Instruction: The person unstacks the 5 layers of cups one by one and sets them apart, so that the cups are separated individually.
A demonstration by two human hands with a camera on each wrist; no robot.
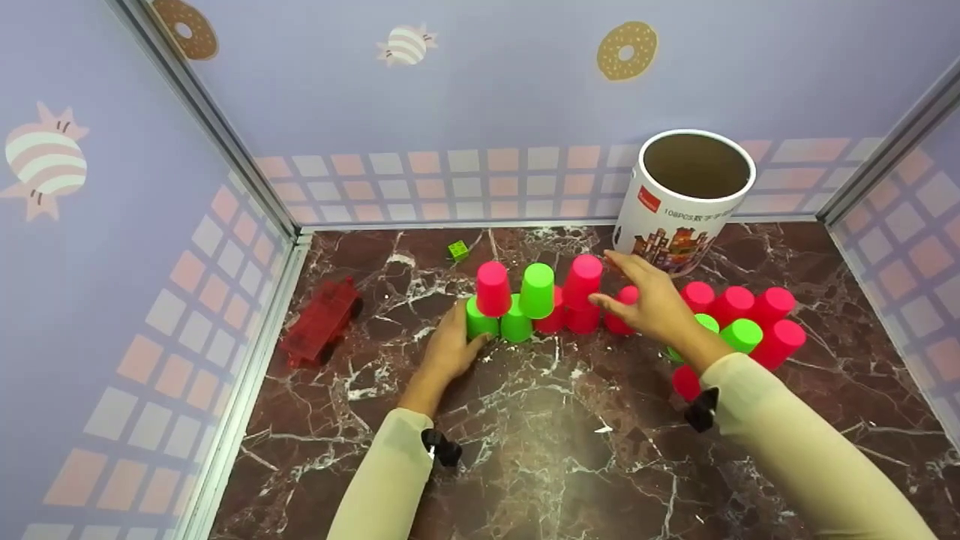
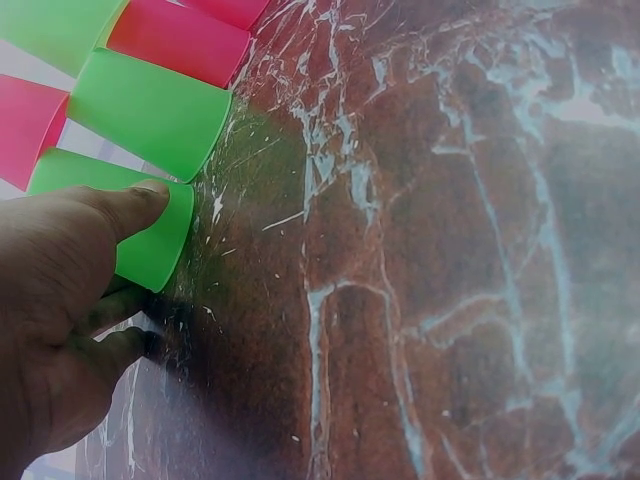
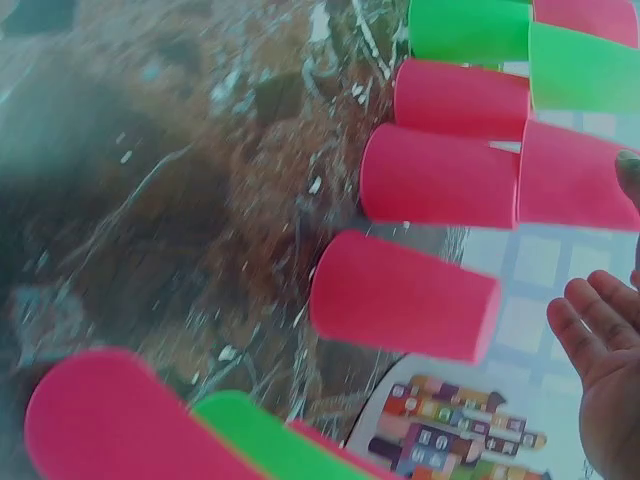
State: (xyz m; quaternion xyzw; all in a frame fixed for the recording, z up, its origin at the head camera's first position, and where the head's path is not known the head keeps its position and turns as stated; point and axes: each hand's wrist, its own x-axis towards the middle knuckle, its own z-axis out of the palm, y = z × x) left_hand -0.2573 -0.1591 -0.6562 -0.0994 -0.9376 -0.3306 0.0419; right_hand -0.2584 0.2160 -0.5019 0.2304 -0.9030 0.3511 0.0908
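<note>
Several upside-down cups form a row in the head view. My left hand point(image 1: 448, 345) grips the leftmost green cup point(image 2: 165, 230) of the bottom row, its thumb against the near side. A second green cup point(image 1: 516, 322) stands beside it, then pink cups follow to the right. On top sit a pink cup point(image 1: 493, 289), a green cup point(image 1: 537, 291) and, at the right, another pink cup point(image 1: 585, 279). My right hand point(image 1: 652, 304) is beside that right upper cup with fingers spread; whether the thumb touches it I cannot tell. Below it stands a pink cup point(image 3: 405, 297).
Several pink and green cups, one pink cup point(image 1: 784, 343) among them, stand at the right, partly behind my right forearm. A white printed tub point(image 1: 690, 217) stands at the back. To the left lie a red translucent toy piece point(image 1: 322, 321) and a small green brick point(image 1: 458, 250).
</note>
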